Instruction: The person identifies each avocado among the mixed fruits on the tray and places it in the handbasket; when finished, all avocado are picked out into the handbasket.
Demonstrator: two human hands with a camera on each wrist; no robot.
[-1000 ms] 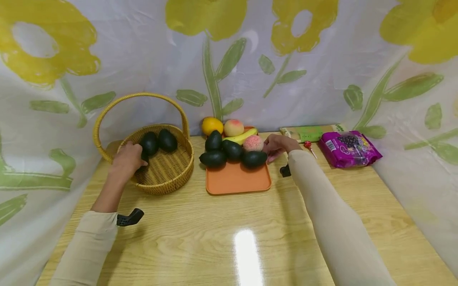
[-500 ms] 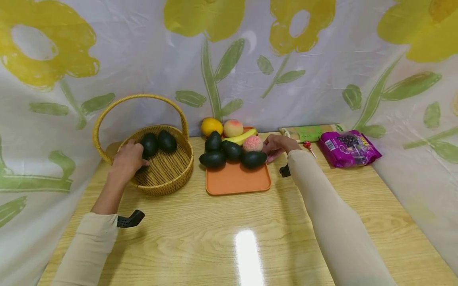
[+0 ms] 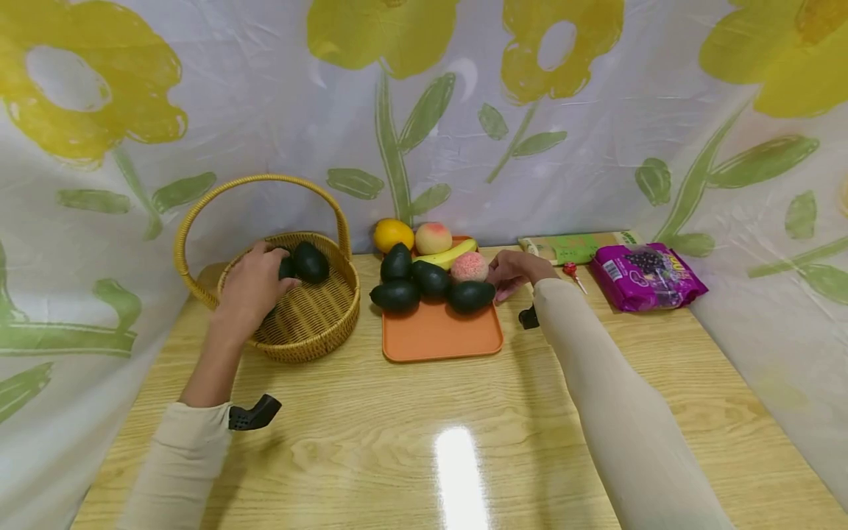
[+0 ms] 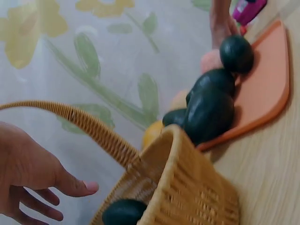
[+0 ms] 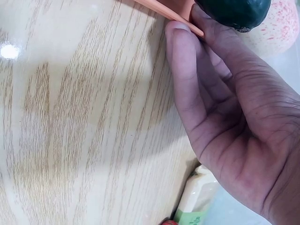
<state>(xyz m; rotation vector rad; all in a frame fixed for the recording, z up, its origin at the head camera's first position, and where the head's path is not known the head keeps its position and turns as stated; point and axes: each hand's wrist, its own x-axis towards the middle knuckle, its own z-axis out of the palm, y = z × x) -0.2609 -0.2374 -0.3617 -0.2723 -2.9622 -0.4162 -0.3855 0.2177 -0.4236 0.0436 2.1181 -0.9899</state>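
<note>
Purple packet (image 3: 648,277) beside a flat green package (image 3: 576,245) (red lollipop (image 3: 570,269) near both)

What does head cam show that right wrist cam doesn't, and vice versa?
Head only: the left hand over the wicker basket, avocados inside it, the lemon, banana, farther peach and purple grape-print packet.

Right wrist only: the palm side of the right hand, thumb and fingers pinching the rim of the orange tray; head cam hides that contact.

Both: right hand, part of that tray, the avocado at its right edge, speckled peach, green-and-cream packet, apparently the red lollipop too.
</note>
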